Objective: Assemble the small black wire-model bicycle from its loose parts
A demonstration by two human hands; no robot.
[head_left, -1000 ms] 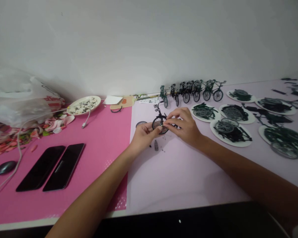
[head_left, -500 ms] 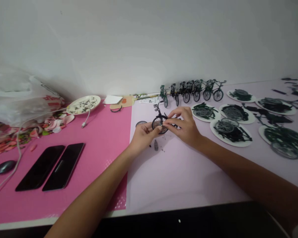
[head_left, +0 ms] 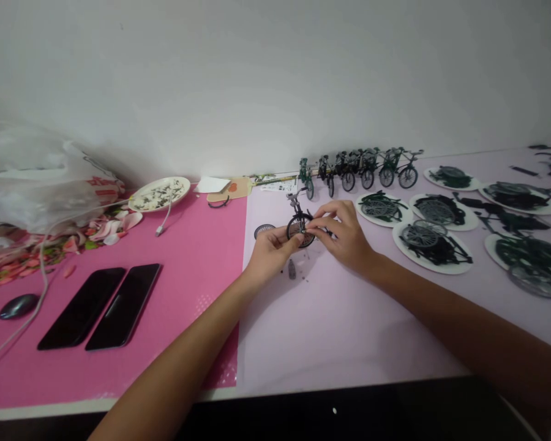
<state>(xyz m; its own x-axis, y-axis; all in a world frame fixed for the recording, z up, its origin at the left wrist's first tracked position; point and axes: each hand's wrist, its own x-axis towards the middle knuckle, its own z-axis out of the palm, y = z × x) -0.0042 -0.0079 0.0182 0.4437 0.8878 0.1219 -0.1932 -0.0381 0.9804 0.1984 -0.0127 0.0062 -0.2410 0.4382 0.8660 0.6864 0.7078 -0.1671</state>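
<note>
A small black model bicycle (head_left: 300, 226) is held upright between both hands, its front wheel towards me and its grey handlebar on top. My left hand (head_left: 272, 250) pinches it at the wheel from the left. From the right, my right hand (head_left: 342, 231) has thumb and index finger together at the wheel's hub; anything tiny between those fingertips is too small to make out. A loose wheel (head_left: 263, 230) lies just behind my left hand. On the pale sheet below the hands are a grey part (head_left: 292, 269) and several tiny pieces.
Several finished model bicycles (head_left: 367, 170) stand along the wall. White plates of bicycle parts (head_left: 441, 267) spread over the right side. On the pink left side are two black phones (head_left: 123, 306), a mouse (head_left: 18, 306), a cable, a plate (head_left: 160, 194) and a plastic bag (head_left: 50, 190).
The whole view has shifted slightly, so things appear a little further right. Both hands keep their grip on the bicycle; the right fingertips have moved only slightly at the wheel.
</note>
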